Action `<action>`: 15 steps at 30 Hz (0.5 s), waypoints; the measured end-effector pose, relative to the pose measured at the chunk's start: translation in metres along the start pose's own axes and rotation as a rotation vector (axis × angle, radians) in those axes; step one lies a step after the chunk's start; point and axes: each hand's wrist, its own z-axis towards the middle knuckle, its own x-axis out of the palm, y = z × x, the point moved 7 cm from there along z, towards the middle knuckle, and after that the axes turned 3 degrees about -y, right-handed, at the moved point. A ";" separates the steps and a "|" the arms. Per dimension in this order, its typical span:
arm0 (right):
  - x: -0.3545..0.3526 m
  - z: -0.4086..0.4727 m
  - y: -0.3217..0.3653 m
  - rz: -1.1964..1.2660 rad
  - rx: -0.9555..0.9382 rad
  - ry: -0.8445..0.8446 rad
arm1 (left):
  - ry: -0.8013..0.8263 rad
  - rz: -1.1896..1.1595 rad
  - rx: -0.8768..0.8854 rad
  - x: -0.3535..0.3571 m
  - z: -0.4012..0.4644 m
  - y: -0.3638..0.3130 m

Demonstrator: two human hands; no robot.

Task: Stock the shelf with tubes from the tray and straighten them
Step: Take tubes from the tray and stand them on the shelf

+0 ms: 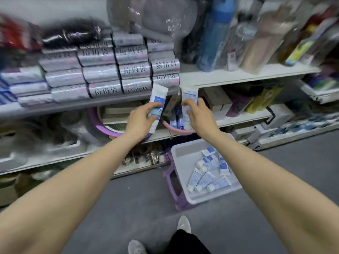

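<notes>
Each hand, left hand (142, 119) and right hand (197, 115), grips one tube above the pink bowl (180, 130), maybe holding tubes already. Many wait in the tray (183, 167).

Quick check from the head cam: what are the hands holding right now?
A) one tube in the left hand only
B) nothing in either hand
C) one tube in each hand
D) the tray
C: the left hand and the right hand each grip a white-and-blue tube, left tube, right tube, in front of the shelf.
</notes>
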 end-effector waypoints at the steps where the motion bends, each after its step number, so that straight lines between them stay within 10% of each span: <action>1: -0.010 0.007 0.021 -0.002 -0.055 -0.028 | -0.040 0.001 0.026 -0.020 0.002 -0.008; 15: -0.181 0.105 0.246 0.005 -0.539 -0.374 | -0.429 -0.041 0.393 -0.258 0.024 -0.116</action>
